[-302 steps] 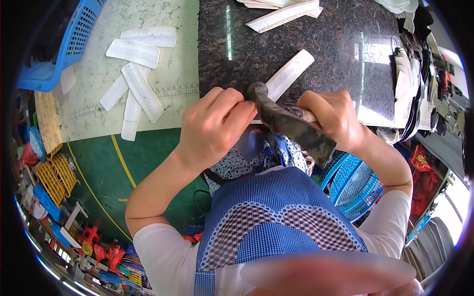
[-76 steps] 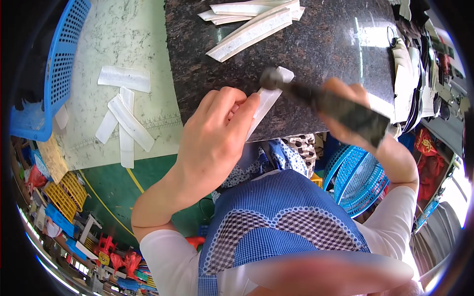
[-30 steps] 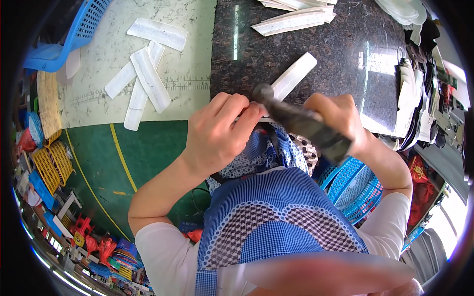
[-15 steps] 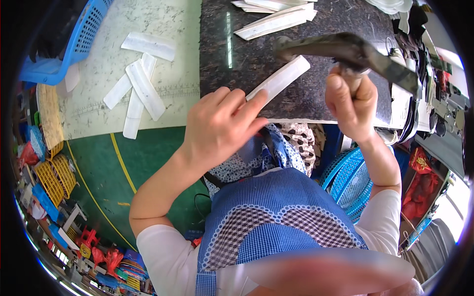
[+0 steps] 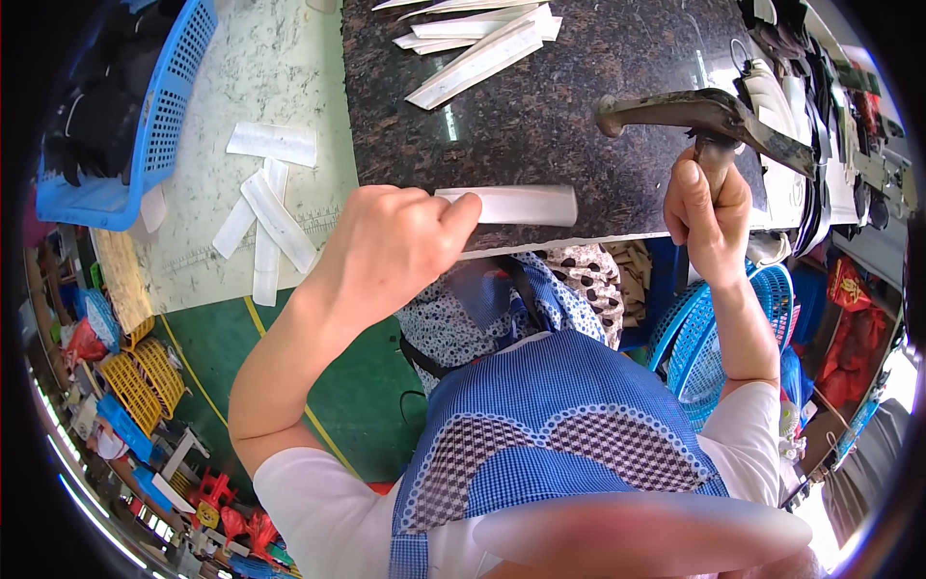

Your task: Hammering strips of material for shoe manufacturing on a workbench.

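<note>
A white strip (image 5: 529, 206) lies lengthwise near the front edge of the dark stone slab. Its left end is pinched between the thumb and fingers of my left hand (image 5: 400, 236); the fingertips are partly hidden. My right hand (image 5: 711, 217) is closed round the handle of a hammer (image 5: 709, 111), right of the strip. The hammer's long, curved dark metal head is raised above the slab, apart from the strip. Farther back on the slab is a stack of similar white strips (image 5: 480, 63). Several more strips (image 5: 277, 205) lie crossed over one another on the pale board to the left.
The dark speckled slab (image 5: 617, 68) adjoins the pale marked board (image 5: 289, 58). A blue basket (image 5: 172, 116) with black pieces stands at far left. Curved white and black pieces (image 5: 796, 106) line the slab's right side. Blue round baskets (image 5: 690, 333) stand below its front edge.
The strip has turned from slanting to nearly level and shifted toward the front edge. My left hand has gone from fingers resting on it to pinching its end. The hammer stays raised.
</note>
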`<state>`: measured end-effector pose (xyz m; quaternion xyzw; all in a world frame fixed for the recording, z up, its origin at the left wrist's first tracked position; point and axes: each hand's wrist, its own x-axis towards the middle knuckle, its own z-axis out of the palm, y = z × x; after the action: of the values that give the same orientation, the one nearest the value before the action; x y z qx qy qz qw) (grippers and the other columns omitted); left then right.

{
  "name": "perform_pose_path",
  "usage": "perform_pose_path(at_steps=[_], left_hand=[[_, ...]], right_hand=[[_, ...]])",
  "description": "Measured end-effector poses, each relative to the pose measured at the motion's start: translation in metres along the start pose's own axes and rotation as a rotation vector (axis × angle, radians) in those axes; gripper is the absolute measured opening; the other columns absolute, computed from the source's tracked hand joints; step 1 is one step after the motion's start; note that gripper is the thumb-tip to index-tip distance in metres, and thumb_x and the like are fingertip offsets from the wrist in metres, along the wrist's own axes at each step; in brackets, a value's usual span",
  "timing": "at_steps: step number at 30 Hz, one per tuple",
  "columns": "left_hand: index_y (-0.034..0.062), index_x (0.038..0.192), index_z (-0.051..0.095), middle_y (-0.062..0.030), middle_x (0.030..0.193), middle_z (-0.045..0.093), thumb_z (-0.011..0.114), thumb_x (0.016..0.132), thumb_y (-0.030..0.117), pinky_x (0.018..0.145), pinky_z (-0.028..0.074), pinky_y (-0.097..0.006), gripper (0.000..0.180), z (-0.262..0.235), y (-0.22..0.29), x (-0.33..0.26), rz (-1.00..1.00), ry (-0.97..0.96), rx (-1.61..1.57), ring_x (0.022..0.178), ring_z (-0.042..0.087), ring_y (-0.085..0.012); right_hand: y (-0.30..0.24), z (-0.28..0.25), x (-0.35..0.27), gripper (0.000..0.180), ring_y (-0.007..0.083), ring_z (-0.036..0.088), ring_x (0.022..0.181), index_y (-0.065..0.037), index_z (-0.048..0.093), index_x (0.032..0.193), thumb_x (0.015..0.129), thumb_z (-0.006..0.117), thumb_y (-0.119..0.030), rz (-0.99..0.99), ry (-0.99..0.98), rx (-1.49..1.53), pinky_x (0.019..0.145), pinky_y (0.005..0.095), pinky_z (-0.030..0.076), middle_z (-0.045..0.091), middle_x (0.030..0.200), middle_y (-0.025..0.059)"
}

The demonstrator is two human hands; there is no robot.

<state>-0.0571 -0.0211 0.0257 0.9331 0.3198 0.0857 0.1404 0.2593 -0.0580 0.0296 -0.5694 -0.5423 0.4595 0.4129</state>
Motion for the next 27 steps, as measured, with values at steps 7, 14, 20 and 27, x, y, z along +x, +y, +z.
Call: perform_pose_path(at_steps=[7, 14, 20, 27], left_hand=[[0.0035, 0.092, 0.069, -0.0100, 0.088, 0.067, 0.073, 0.075, 0.006, 0.063, 0.055, -0.035, 0.018, -0.010, -0.019, 0.020, 0.029, 0.152, -0.329, 0.075, 0.066, -0.0274], [0.0047, 0.098, 0.070, -0.0061, 0.079, 0.066, 0.074, 0.082, 0.004, 0.059, 0.053, -0.032, 0.016, 0.013, -0.007, 0.061, -0.345, 0.182, -0.740, 0.067, 0.067, -0.0198], [0.0041, 0.098, 0.074, -0.0055, 0.079, 0.066, 0.077, 0.079, 0.004, 0.059, 0.053, -0.030, 0.019, 0.024, -0.007, 0.060, -0.311, 0.286, -0.619, 0.066, 0.066, -0.0196], [0.0041, 0.097, 0.074, -0.0024, 0.083, 0.056, 0.074, 0.077, 0.001, 0.061, 0.051, -0.030, 0.021, 0.036, -0.003, 0.056, -0.049, 0.434, -0.181, 0.072, 0.058, -0.0182]], right_hand=[[0.005, -0.006, -0.003, 0.028, 0.0044, 0.038, 0.043, -0.001, 0.055, 0.096, 0.106, 0.052, -0.027, 0.026, -0.009, -0.021, 0.040, 0.0206, 0.029, 0.044, 0.057, -0.0029], [-0.001, 0.000, 0.002, 0.020, 0.0072, 0.046, 0.051, -0.001, 0.059, 0.100, 0.100, 0.064, -0.021, 0.040, -0.103, -0.198, 0.048, 0.0256, 0.037, 0.053, 0.062, -0.0023], [-0.001, 0.013, 0.015, 0.020, 0.0210, 0.055, 0.049, 0.002, 0.061, 0.103, 0.094, 0.070, -0.015, -0.090, -0.143, -0.386, 0.050, 0.0347, 0.043, 0.055, 0.060, 0.0144], [-0.013, 0.009, 0.030, 0.018, 0.0373, 0.053, 0.051, 0.000, 0.057, 0.094, 0.090, 0.071, -0.010, -0.260, -0.252, -0.545, 0.047, 0.0380, 0.041, 0.051, 0.058, 0.0158]])
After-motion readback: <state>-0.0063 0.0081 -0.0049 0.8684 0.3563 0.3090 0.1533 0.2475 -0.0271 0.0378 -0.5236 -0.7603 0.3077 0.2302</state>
